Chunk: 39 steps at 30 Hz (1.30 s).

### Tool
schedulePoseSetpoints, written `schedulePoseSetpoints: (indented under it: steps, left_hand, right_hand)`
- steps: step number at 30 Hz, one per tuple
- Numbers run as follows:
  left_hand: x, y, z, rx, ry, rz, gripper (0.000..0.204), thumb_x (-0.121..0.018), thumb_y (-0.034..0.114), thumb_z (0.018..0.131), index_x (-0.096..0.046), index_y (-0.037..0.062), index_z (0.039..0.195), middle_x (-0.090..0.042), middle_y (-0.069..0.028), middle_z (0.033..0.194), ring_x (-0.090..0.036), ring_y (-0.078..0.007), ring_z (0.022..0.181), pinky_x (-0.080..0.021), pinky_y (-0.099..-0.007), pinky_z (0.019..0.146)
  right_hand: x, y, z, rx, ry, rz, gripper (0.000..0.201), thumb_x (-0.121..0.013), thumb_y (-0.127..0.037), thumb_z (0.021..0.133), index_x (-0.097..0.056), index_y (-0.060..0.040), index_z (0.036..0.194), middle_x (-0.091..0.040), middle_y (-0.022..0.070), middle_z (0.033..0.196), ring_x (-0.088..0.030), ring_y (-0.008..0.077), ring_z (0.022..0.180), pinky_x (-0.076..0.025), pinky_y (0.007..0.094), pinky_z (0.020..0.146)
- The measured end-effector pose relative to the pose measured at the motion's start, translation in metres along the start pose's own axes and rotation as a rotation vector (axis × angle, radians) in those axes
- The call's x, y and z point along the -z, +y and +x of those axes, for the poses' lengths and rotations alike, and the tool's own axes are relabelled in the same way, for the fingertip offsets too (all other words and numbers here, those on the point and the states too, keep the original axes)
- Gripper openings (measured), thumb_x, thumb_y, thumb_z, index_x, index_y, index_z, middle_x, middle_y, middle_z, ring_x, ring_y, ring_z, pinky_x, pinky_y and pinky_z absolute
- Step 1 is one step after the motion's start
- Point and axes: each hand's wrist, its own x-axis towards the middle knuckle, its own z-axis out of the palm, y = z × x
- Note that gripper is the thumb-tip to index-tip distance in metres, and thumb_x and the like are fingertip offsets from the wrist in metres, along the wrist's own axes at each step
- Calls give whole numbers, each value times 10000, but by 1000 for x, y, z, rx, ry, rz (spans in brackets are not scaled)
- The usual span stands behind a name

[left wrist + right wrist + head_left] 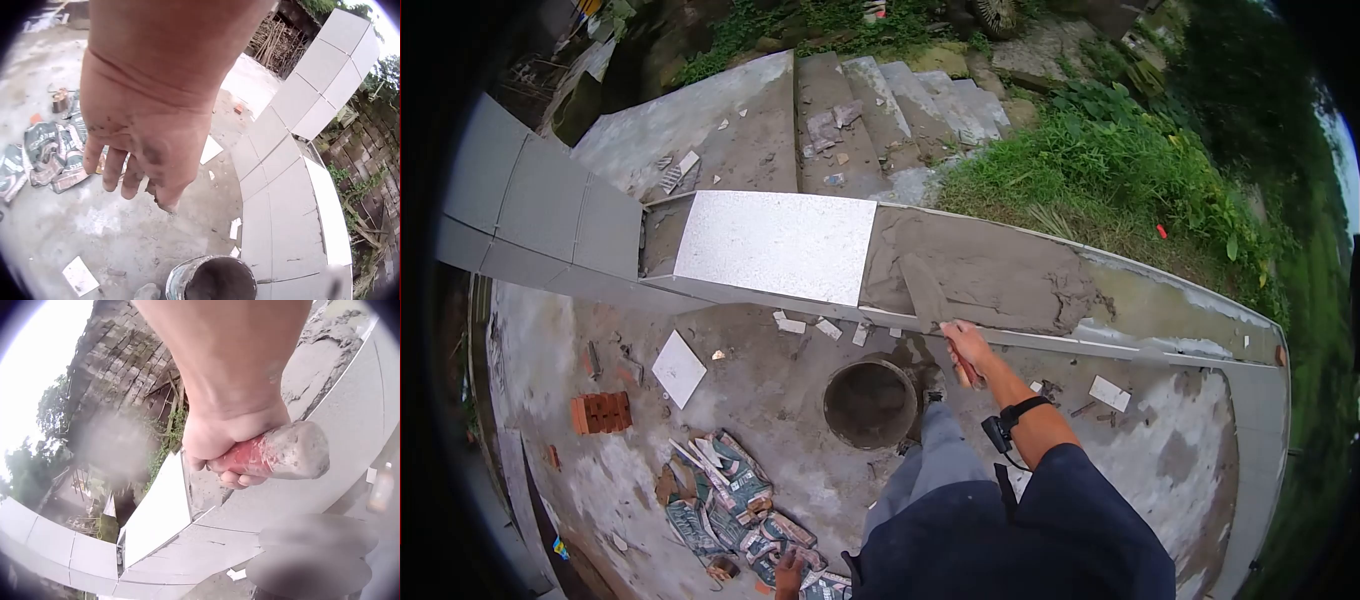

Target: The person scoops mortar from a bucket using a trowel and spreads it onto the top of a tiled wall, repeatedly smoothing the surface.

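A trowel (pixel 923 290) swept too wide could smear the white tile (pixel 775 245) at its ten o'clock.
Overloaded, it could drop mortar (pixel 1010 265) toward the bucket (pixel 826 400), at the right hand's (pixel 967 345) eight o'clock. The left hand (pixel 147 134) hangs, fingers loosely bent, pinching nothing; the right forearm (pixel 1022 405) angles toward eleven, fingers wrapped around the red handle (pixel 250 456), blade on mortar.

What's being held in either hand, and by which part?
Right hand grips the trowel by its red handle, blade on the mortar. Left hand holds nothing visible.
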Motion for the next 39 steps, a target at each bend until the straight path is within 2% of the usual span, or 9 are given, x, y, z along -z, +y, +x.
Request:
schedulePoseSetpoints:
  steps: [2,6,13,19,21,25,29,33,39]
  left_hand:
    - [-5,-32,12,-139,100,49,475,-653,131,923,-569,-100,1329,-691,-161,1189,-648,-215,1086,-493,-309,961]
    - [5,40,-8,-8,32,-122,534,-659,176,916,-544,-93,1362,-686,-175,1216,-657,-220,1096,-500,-312,954]
    - [16,53,0,14,65,-9,548,-650,185,918,-534,-82,1382,-673,-202,1252,-663,-261,1115,-494,-327,975]
    - [2,88,3,-33,36,64,540,-651,217,943,-538,-93,1371,-653,-222,1282,-633,-269,1169,-477,-334,996]
    - [-10,89,9,-7,25,20,544,-654,206,949,-524,-100,1379,-646,-216,1293,-623,-262,1187,-477,-335,999]
    - [-31,142,-11,107,34,-27,571,-660,188,950,-483,-103,1409,-629,-194,1318,-624,-247,1182,-480,-328,993]
    - [-51,171,-8,63,-5,10,568,-658,184,952,-481,-106,1409,-634,-191,1309,-617,-241,1190,-477,-330,1003]
    - [-54,159,15,76,-25,36,556,-638,137,957,-458,-104,1425,-626,-190,1316,-629,-228,1138,-503,-326,966]
    - [-78,250,-15,-80,-29,-151,518,-587,89,993,-427,-95,1449,-604,-143,1313,-618,-202,1087,-490,-312,983]
  right_hand:
    - [27,-7,19,78,97,93,297,-564,-385,976,-550,-93,921,-532,32,667,-511,145,507,-430,309,462]
    - [80,-19,73,14,141,199,337,-543,-405,978,-539,-72,927,-533,46,670,-505,147,500,-423,315,444]
    - [40,-22,38,-16,-210,-243,314,-521,-338,974,-551,-56,841,-544,51,672,-496,142,532,-431,304,500]
    - [58,-35,36,23,-64,-183,322,-549,-346,960,-552,-51,828,-524,35,646,-490,135,534,-416,318,481]
    - [62,-37,37,-76,-221,-441,303,-577,-331,958,-560,-51,844,-529,35,646,-502,135,533,-423,311,486]
    - [51,-31,22,-91,-257,-390,305,-617,-322,951,-563,-33,869,-554,49,662,-528,143,536,-439,306,494]
    - [-4,-10,32,128,-47,-17,362,-648,-327,943,-518,3,1014,-624,91,761,-643,162,635,-504,354,557]
    - [-75,-5,89,279,320,-375,448,-637,-355,935,-510,40,1104,-685,221,901,-688,403,832,-529,502,749]
    - [-16,22,68,100,418,-355,441,-631,-368,930,-526,21,1108,-682,245,931,-647,472,933,-490,552,835]
